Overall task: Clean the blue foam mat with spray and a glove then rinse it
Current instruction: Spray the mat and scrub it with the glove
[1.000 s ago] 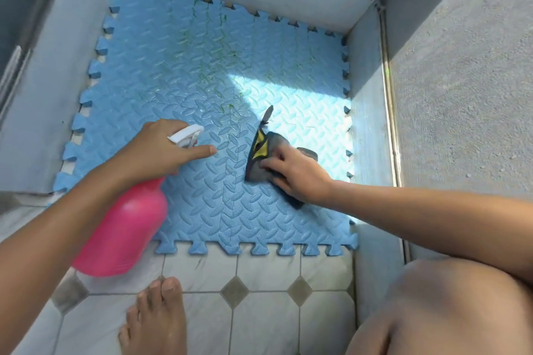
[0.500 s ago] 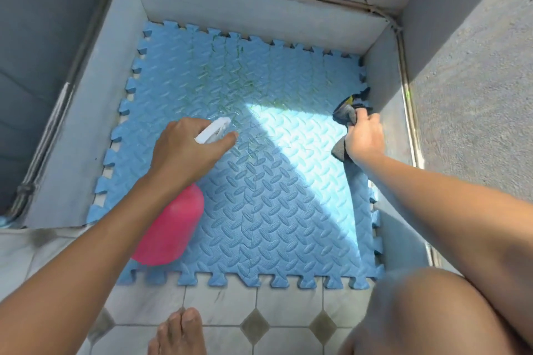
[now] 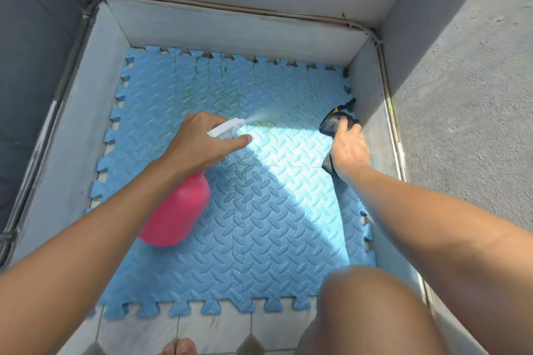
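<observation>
While your left hand (image 3: 199, 141) squeezes the trigger, a thin white mist shoots out just past your pointing finger and lands on the blue foam mat (image 3: 259, 225). Your left fingers (image 3: 240, 140) are wrapped tight around the white top of the pink spray bottle (image 3: 177, 210), which hangs down below your palm. Your right hand (image 3: 347, 148) is off to the side by the grey wall (image 3: 372, 130), and its fingers are closed on the dark glove (image 3: 331, 124), which is bunched up with a bit of yellow showing above your fingertips.

Here is what could go wrong. The green marks (image 3: 213, 89) sit mostly ahead of your left fingers, toward the far edge. The mist looks like it lands near the sunny patch, so you may miss the dirtiest part. The mat looks wet and shiny there, so your knee (image 3: 372, 314) or foot could slip. Rubbing hard might also pull the puzzle pieces apart at their seams.

The mat is soft foam with a bumpy raised pattern and toothy edges. Dirt may hide in those little grooves. The bottle is smooth, round plastic. The glove looks like floppy cloth.
</observation>
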A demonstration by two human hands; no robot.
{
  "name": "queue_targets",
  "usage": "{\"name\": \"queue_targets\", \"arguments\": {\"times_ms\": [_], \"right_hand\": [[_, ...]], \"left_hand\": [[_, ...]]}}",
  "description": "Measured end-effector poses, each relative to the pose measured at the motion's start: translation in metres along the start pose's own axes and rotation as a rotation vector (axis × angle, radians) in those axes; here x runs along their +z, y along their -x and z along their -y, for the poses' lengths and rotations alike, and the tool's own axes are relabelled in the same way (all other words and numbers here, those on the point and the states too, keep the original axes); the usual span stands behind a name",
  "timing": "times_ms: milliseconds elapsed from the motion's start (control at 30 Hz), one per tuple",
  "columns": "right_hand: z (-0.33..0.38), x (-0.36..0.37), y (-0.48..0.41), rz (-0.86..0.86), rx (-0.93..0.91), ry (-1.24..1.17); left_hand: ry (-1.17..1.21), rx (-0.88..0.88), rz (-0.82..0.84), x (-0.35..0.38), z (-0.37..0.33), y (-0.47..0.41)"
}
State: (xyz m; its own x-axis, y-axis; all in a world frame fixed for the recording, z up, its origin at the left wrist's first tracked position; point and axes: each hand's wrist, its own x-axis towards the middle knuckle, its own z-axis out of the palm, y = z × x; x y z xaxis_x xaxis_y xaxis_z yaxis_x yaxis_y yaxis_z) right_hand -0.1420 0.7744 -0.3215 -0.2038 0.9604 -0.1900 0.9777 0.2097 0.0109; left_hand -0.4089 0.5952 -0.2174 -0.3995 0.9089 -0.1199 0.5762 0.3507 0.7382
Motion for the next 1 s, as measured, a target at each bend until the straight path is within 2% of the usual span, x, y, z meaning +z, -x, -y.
{"name": "queue_targets", "arguments": {"times_ms": [300,600,733,900,1000], "right_hand": [[-0.001,0.005,-0.003,0.003,0.007,-0.019],[-0.002,0.008,-0.005,-0.006,-0.007,-0.014],[-0.002,0.013,-0.002,-0.001,0.041,-0.055],[-0.003,0.010,-0.007,0.040,0.040,-0.077],[-0.004,0.007,-0.008,0.052,0.024,-0.054]], "left_hand": [[-0.011,-0.038,0.150,0.003,0.001,-0.009],[0.056,-0.044,-0.080,-0.004,0.004,-0.021],[0.057,-0.026,-0.197,-0.007,-0.001,-0.031],[0.051,0.029,-0.011,0.003,-0.016,-0.045],[0.026,0.016,0.024,0.010,-0.016,-0.046]]}}
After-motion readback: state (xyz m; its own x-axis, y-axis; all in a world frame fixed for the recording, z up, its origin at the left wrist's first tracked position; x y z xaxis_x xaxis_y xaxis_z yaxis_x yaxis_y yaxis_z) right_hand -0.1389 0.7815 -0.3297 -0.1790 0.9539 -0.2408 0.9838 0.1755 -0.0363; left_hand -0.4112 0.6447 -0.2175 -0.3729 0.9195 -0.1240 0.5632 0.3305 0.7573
